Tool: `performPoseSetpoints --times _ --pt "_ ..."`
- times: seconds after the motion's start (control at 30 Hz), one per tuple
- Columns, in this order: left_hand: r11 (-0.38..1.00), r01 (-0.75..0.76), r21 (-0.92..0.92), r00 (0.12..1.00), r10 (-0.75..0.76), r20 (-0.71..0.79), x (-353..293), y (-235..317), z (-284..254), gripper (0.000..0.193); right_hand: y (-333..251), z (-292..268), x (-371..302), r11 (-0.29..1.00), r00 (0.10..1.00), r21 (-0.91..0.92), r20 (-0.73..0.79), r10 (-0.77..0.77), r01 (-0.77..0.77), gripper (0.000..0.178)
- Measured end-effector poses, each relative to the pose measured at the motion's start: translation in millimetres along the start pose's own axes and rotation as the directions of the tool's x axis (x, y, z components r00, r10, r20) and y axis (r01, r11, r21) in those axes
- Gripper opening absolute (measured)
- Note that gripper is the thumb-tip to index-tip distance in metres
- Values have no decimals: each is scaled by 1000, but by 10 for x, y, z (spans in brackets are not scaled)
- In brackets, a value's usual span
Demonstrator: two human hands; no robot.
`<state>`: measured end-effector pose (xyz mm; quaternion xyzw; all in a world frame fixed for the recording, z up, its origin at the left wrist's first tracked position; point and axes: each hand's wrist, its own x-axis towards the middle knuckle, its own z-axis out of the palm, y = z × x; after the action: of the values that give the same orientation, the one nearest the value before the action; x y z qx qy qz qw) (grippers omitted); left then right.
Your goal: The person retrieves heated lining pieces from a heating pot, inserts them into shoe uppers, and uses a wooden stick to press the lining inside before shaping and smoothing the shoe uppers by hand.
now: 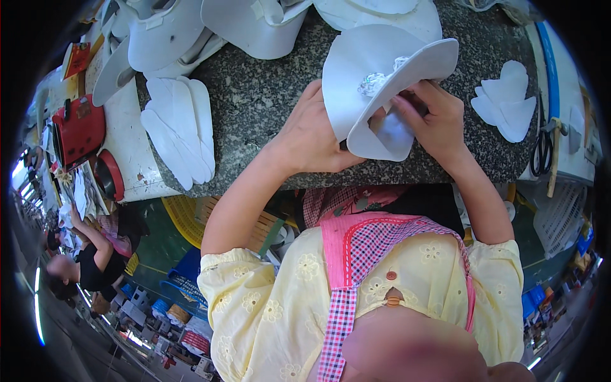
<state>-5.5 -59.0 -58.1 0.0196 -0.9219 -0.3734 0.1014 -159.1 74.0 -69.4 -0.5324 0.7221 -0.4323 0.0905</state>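
Note:
Both my hands hold a white shoe upper, a smooth, flexible piece bent into a loop above the dark speckled table top. My left hand grips its left side, with the fingers partly hidden behind it. On the right, the thumb and fingers of my right hand close on the folded edge. A shiny, crumpled silvery bit shows inside the fold; I cannot tell what it is. More white uppers lie piled at the far left of the table.
Flat white sole-shaped pieces lie fanned at left, with a smaller group at right. Black-handled scissors hang by the right edge near a blue tube. A red box sits left. Another person works further left.

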Motion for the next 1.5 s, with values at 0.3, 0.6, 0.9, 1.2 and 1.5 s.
performPoseSetpoints --times 0.3,0.6,0.9,1.2,1.5 --pt "997 46 -58 997 -42 58 83 3 -9 55 -48 17 37 993 995 -101 64 74 -68 29" --pt "982 142 -126 979 -121 165 140 -2 -48 52 89 -23 -56 975 976 -71 71 -207 212 24" --pt "990 89 -112 986 -72 149 -87 -76 -138 50 0 -203 26 987 923 -72 369 -109 145 35" --pt "966 128 -226 991 -130 5 -263 -147 -98 88 -182 -199 -31 796 829 -297 389 -403 527 26" --pt "869 138 -475 963 -229 -140 -160 69 -236 57 -88 -429 7 872 859 83 150 -489 482 17"
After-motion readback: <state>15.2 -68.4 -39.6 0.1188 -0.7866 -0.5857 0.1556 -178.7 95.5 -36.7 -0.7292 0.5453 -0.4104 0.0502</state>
